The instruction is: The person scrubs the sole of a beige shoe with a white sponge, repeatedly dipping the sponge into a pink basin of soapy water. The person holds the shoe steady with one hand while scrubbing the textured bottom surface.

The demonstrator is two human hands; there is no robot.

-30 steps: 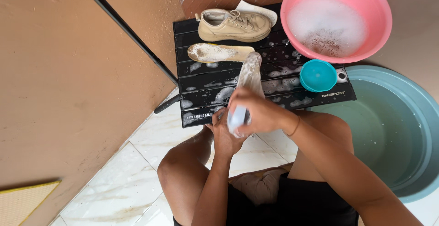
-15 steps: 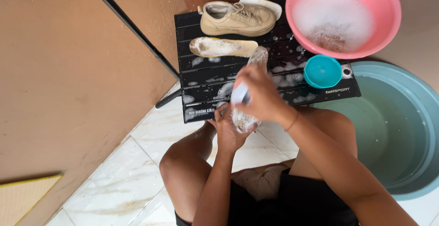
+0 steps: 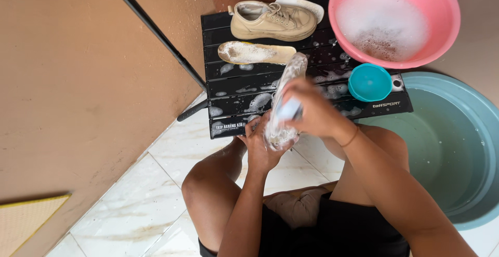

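Soapy pale insole: long axis ran away from the person; left hand clasped its near end, right hand clenched a light-blue brush at mid-length.

The left hand cups a soapy insole from below; the right hand presses a brush (mostly hidden) on it. At twelve o'clock, a shoe rests on a black table; a pink basin at one.
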